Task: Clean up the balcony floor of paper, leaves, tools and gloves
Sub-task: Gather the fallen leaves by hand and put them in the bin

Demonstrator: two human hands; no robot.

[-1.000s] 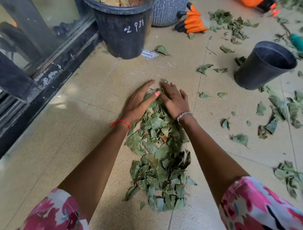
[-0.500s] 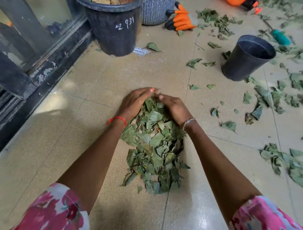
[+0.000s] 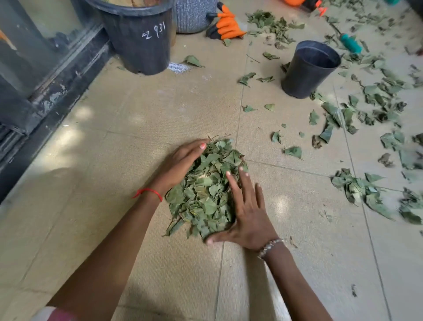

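A heap of dry green leaves (image 3: 206, 187) lies on the tan tiled floor in the middle of the view. My left hand (image 3: 178, 162) cups the heap's left and far side, fingers straight along it. My right hand (image 3: 247, 213) presses flat against the heap's near right side, fingers spread, thumb under the near edge. Scattered leaves (image 3: 370, 110) cover the floor to the right. An orange and black glove (image 3: 225, 26) lies at the back. A scrap of printed paper (image 3: 178, 67) lies by the big pot. A teal-handled tool (image 3: 350, 43) lies at the far right.
A large black pot marked "931" (image 3: 139, 39) stands at the back left, a grey woven pot (image 3: 194, 16) beside it. A smaller empty black pot (image 3: 307, 68) stands right of centre. A dark glass door frame (image 3: 45, 91) runs along the left. An orange object (image 3: 297, 2) sits at the top edge.
Both hands have pulled the long strip of leaves together into a compact heap. My right hand moved from the far end down to the heap's near right side.
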